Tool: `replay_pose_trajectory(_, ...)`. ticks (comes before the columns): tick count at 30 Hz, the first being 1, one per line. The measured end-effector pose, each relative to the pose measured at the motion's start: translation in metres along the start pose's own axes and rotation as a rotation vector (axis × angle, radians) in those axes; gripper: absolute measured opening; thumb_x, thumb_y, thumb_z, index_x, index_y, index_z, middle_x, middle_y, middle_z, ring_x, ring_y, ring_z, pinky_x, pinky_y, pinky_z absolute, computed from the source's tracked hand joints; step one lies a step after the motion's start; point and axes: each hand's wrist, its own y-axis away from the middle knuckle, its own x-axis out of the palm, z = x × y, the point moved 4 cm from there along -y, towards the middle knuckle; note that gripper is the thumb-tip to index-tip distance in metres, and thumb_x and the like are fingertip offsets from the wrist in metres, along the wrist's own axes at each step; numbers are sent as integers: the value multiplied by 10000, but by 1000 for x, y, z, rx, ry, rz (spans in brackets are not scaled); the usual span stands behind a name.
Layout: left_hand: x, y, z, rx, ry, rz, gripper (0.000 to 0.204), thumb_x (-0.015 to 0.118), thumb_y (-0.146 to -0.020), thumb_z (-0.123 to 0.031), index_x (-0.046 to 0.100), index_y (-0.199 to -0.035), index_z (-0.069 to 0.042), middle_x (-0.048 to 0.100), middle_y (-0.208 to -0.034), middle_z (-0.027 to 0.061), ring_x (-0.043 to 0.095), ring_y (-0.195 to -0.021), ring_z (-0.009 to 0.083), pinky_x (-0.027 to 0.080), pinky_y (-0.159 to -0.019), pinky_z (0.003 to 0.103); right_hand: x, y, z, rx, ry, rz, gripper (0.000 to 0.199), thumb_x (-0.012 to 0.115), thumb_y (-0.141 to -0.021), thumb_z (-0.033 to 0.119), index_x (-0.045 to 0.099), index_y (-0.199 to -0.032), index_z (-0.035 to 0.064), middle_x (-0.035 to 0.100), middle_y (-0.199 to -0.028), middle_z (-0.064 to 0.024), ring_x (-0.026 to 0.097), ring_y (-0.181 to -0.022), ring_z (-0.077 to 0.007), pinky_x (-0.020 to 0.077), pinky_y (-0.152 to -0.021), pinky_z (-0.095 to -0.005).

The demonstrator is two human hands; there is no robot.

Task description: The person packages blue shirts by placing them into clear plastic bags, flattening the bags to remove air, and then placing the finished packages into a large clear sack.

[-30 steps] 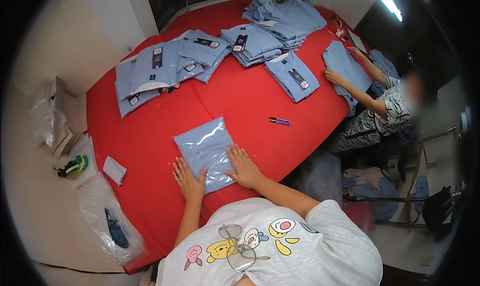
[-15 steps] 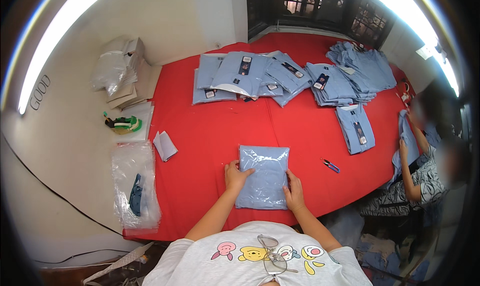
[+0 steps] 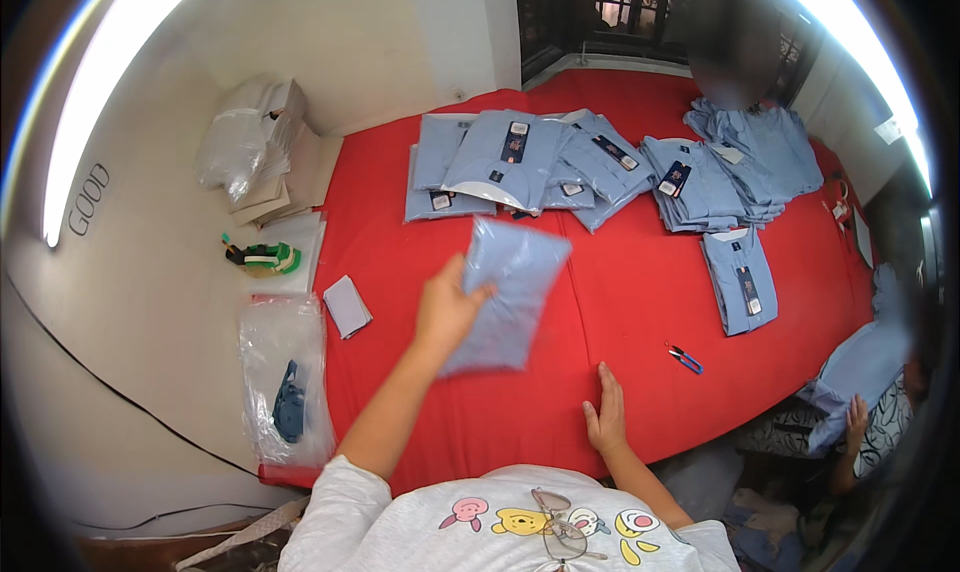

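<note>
My left hand (image 3: 450,300) grips a folded light-blue shirt in a clear plastic bag (image 3: 512,290) by its left edge, thumb on top. The bagged shirt is tilted and slightly smeared by motion over the red-covered table (image 3: 540,422). Near the table's front edge, my right hand (image 3: 607,414) is open and holds nothing, its fingers stretched out. Beyond the held shirt lies a pile of bagged light-blue shirts (image 3: 490,162) with dark tags. To the right of my right hand rests a pair of blue-handled thread snips (image 3: 686,359).
One folded shirt (image 3: 738,282) lies at the right, before stacked shirts (image 3: 690,197). Clear bags (image 3: 265,342), a tape dispenser (image 3: 270,259) and folded white paper (image 3: 347,307) are at the left. A co-worker's hand (image 3: 857,422) is by a blue garment at the far right.
My left hand has lifted the bagged shirt off the table and carried it forward, tilting it. My right hand has let go of it. The co-worker's garment has moved lower.
</note>
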Motion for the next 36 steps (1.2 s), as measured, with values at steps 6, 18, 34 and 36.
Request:
replay_pose_trajectory(6,-42,-127,-104,578,-624,-524,476,722,-819,-52,716,-1284,-152,760,-981,177,738,-875,362,594,-762,431,-3,-1,6,7,82,64,710,654,-951,226,388,-1563,-14,446,-1592,-227,451,-1422,-425,342,-1205,-499)
replay_pose_trajectory(18,133,-255,91,326,-925,4,692,566,-1015,-302,325,-1649,-164,248,-1702,252,287,-1531,512,296,-1189,681,4,-5,5,31,97,72,650,721,-904,255,502,-1469,21,481,-1563,-212,499,-1368,-417,387,-1157,-514)
replay_pose_trajectory(34,161,69,79,329,-562,298,790,620,-1020,-426,288,-1658,-98,80,-1737,262,66,-1607,463,66,-1263,652,-6,-2,6,15,78,86,607,701,-948,309,516,-1451,24,472,-1563,-200,474,-1405,-400,368,-1184,-509)
replay_pose_trajectory(36,169,137,94,283,-677,381,782,599,-1021,-464,304,-1659,-120,104,-1737,256,78,-1607,456,67,-1254,672,-7,-3,5,-1,59,67,600,692,-957,304,511,-1457,27,469,-1567,-198,472,-1407,-401,363,-1189,-509)
